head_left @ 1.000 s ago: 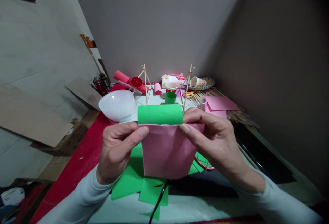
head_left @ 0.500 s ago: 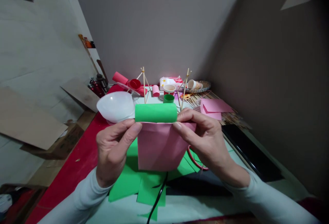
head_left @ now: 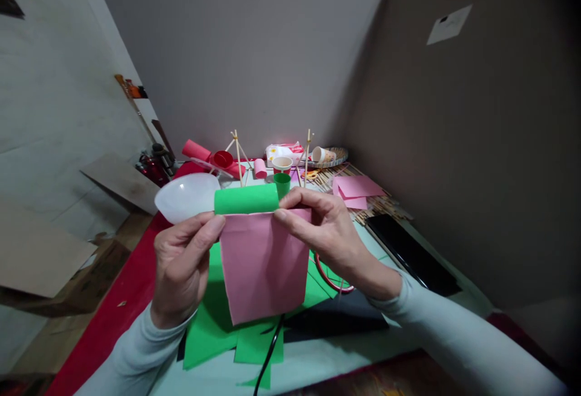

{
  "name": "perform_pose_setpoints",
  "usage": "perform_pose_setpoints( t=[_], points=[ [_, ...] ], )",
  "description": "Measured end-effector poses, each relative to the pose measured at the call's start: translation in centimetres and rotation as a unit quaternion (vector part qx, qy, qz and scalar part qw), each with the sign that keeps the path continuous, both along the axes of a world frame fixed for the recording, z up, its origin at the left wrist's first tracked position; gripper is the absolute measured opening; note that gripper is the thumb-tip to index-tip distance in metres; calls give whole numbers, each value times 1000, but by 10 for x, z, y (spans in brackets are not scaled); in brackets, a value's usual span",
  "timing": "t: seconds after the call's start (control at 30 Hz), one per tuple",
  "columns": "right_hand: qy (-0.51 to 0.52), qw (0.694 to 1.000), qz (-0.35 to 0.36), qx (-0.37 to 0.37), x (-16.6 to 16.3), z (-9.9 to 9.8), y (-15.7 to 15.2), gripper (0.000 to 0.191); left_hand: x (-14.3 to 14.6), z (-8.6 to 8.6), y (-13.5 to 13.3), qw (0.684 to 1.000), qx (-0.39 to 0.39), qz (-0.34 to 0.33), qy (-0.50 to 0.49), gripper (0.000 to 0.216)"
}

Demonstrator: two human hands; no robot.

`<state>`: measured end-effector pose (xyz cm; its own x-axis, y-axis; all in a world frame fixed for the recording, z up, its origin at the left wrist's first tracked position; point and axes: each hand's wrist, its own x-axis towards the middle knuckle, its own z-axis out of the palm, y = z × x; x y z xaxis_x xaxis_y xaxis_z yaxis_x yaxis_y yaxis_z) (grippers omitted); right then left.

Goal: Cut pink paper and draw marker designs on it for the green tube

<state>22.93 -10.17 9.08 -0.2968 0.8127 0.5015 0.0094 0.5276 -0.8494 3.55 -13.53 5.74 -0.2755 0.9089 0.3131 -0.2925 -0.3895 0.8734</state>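
Observation:
A sheet of pink paper (head_left: 267, 269) hangs upright between my hands, pinched along its top edge. My left hand (head_left: 186, 263) grips the upper left corner between thumb and fingers. Closer to the upper right, my right hand (head_left: 327, 229) pinches the same edge, its thumb on the near face. Along that edge, just behind it, lies a green paper tube (head_left: 246, 200); its ends come close to the fingertips of both hands. Whether the tube is attached to the pink sheet I cannot tell.
Green paper sheets (head_left: 209, 317) lie below on the table, with a black cable (head_left: 272, 347). Behind stand a white bowl (head_left: 188, 197), a green cup (head_left: 282, 184) and stick tripods (head_left: 238, 157). To the right are pink papers (head_left: 358, 186), thin sticks (head_left: 390, 211) and a black tray-like object (head_left: 408, 254).
The view has swung slightly right. The pink sheet's lower edge now hangs nearer me, showing more of its face, and the sheet and tube tilt slightly, right side higher.

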Motion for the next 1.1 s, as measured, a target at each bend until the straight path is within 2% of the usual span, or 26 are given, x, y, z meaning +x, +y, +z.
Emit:
perform_pose_setpoints(
  t=[0.1, 0.27, 0.43, 0.57, 0.73, 0.83, 1.0, 1.1],
  points=[
    [1, 999, 30, -41, -1, 5, 5, 14, -3, 6, 4, 999, -24, -27, 8, 4],
    [-24, 989, 82, -122, -9, 8, 26, 20, -18, 6, 20, 993, -85, -56, 52, 15],
    [-88, 984, 89, -128, -21, 1, 50, 17, -36, -7, 32, 986, -146, -68, 35, 31],
    [-114, 981, 86, -131, -33, -9, 64, 14, -43, -22, 42, 981, -181, -67, -7, 26],
    [-132, 978, 74, -141, -44, -22, 85, 8, -52, -33, 51, 975, -214, -26, -47, 18],
    [-133, 977, 74, -153, -42, -22, 96, 7, -62, -39, 54, 970, -241, 9, -45, 16],
    [-137, 960, 147, -195, -27, -12, 102, 12, -71, -59, 61, 957, -289, 35, 21, 19],
    [-146, 947, 194, -211, -21, -7, 99, 14, -73, -66, 65, 952, -289, 56, 83, 18]
  ],
)
